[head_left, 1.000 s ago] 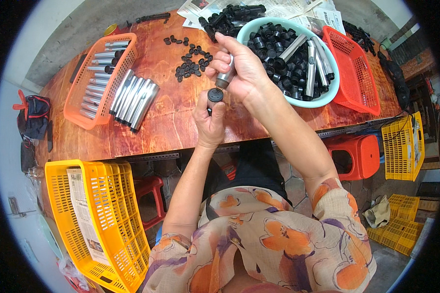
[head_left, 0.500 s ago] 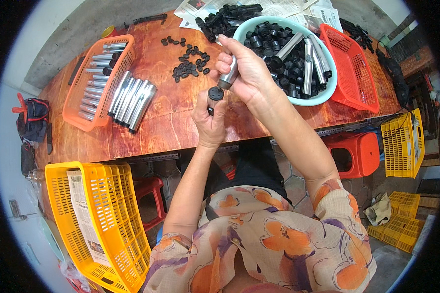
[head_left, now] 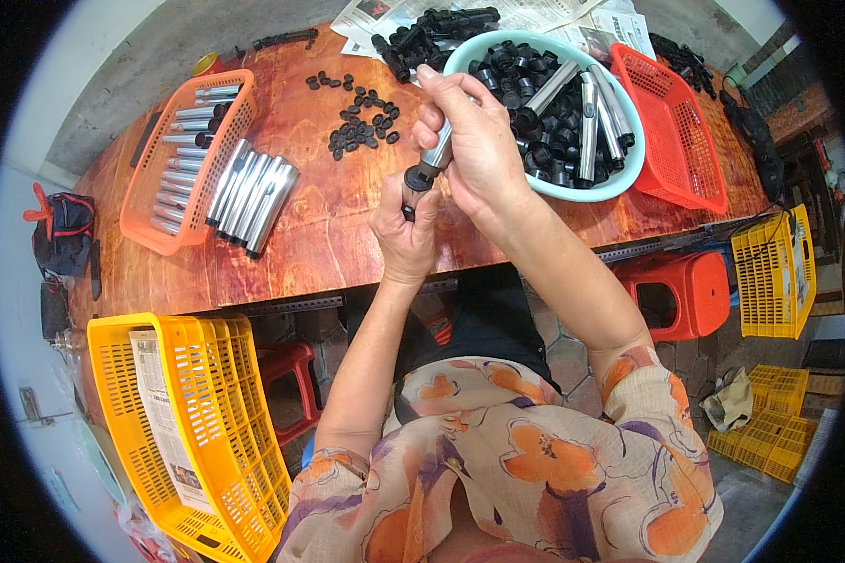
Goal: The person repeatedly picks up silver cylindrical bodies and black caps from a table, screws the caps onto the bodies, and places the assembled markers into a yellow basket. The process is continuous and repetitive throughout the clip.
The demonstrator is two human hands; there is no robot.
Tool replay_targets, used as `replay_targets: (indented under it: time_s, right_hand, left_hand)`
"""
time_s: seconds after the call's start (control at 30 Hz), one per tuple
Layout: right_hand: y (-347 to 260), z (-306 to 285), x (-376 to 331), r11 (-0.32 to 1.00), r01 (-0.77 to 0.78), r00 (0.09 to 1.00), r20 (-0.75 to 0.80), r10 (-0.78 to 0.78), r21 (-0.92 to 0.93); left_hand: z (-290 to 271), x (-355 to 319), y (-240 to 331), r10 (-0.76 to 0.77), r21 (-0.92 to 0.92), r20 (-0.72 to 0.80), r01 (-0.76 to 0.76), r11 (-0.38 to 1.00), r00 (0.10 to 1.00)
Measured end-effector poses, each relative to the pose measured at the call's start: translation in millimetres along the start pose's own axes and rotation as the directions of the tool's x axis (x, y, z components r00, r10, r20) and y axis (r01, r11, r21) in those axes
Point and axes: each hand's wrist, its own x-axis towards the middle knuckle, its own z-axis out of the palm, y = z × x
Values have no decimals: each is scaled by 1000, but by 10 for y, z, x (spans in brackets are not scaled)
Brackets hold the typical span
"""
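Observation:
Above the near middle of the table, my left hand [head_left: 406, 230] is closed around a black round plastic part [head_left: 418, 178], its flat face turned up. My right hand [head_left: 483, 150] grips a silver metal tube [head_left: 437, 155], tilted, with its dark lower end against the black part. Fingers hide much of both pieces. Beyond my left hand, several small black caps [head_left: 352, 136] lie scattered on the wooden table [head_left: 319, 235]. Right of my right hand stands a pale blue basin [head_left: 637, 155] holding black plastic parts and several silver tubes.
At left, an orange basket [head_left: 136, 211] holds silver tubes, with more tubes [head_left: 261, 197] lying beside it. A red basket [head_left: 695, 178] sits right of the basin. Black parts [head_left: 432, 38] rest on newspaper [head_left: 361, 19] behind. A yellow crate [head_left: 207, 422] and red stool [head_left: 685, 291] stand below.
My right hand has shifted the tube slightly, bringing its lower end onto the black part's top face. The black part has tilted a little in my left hand.

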Motion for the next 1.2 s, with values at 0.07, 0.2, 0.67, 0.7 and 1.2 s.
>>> replay_targets:
  time_s: [0.07, 0.2, 0.67, 0.7, 1.2]
  right_hand:
    - [13, 27, -33, 999, 42, 999, 0, -42, -27]
    - [33, 51, -93, 987, 123, 992, 16, -122, -102]
    - [67, 90, -155, 875, 291, 956, 86, -280, -387]
    - [79, 76, -150, 858, 307, 951, 99, -293, -412]
    - [227, 21, -205, 758, 510, 843, 413, -345, -407]
  left_hand:
    - [10, 0, 13, 21, 21, -14, -21, 1000, 1000]
    - [34, 4, 53, 39, 85, -40, -36, 996, 998]
    - [117, -30, -34, 81, 176, -113, -61, 983, 990]
    - [126, -35, -35, 87, 181, -120, -65, 981, 989]
    - [19, -86, 21, -8, -26, -113, 5, 1000, 994]
